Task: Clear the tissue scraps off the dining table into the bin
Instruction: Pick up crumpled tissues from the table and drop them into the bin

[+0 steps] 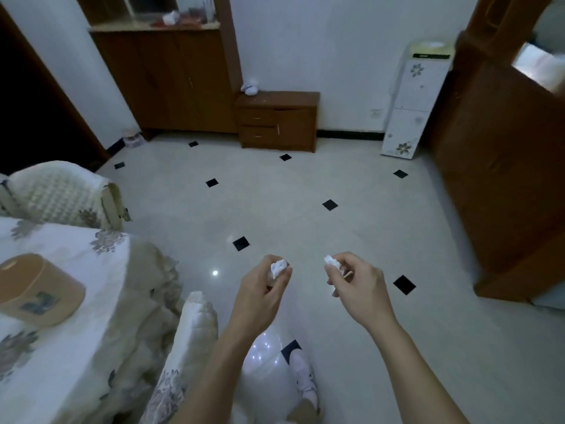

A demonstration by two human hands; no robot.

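1 head view, wide-angle, looking forward and down, floor (305, 185) ahead, table (61, 347) edge left

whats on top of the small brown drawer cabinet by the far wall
A white crumpled bundle sits on the left end of the drawer cabinet top, against the wall. A few pale specks lie beside it. What the bundle is cannot be told; the drawers' contents are hidden.

Dining table (76, 264), floral cloth; tan tissue box (36, 289) on it

Dim, bluish indoor light leaves the doorway (36, 96) at the left black, small glare spots shine on the glossy floor (215, 273), and wide-angle distortion bends and softens the blurred edges.
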